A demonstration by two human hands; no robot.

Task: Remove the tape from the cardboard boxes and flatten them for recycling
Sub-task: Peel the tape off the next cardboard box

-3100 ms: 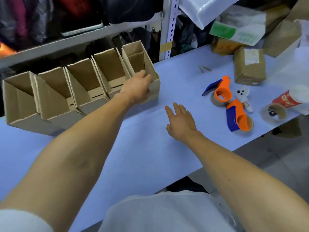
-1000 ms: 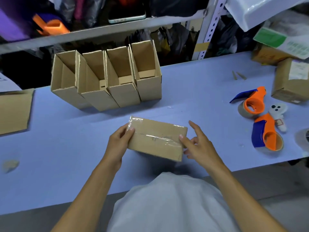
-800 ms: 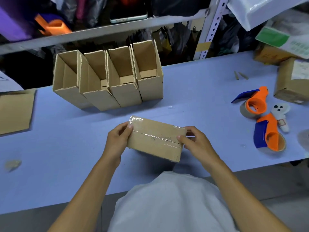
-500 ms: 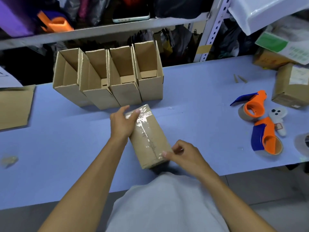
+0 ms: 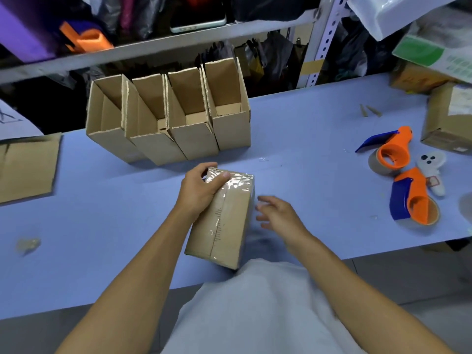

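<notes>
The small brown cardboard box wrapped in shiny clear tape sits on the pale blue bench, close to the person's body. The tape is not off yet, so this box is only at the start.

The left hand grasps the far end of the box, with the thumb on top of the tape. The right hand is just beside the box on its right side. Its fingers are loose and spread, and it holds nothing.

Farther back, four open brown cardboard boxes stand in a row, not flat yet. They look like more work to do. At the far left lies one flat brown cardboard sheet, maybe a box already done.
</notes>
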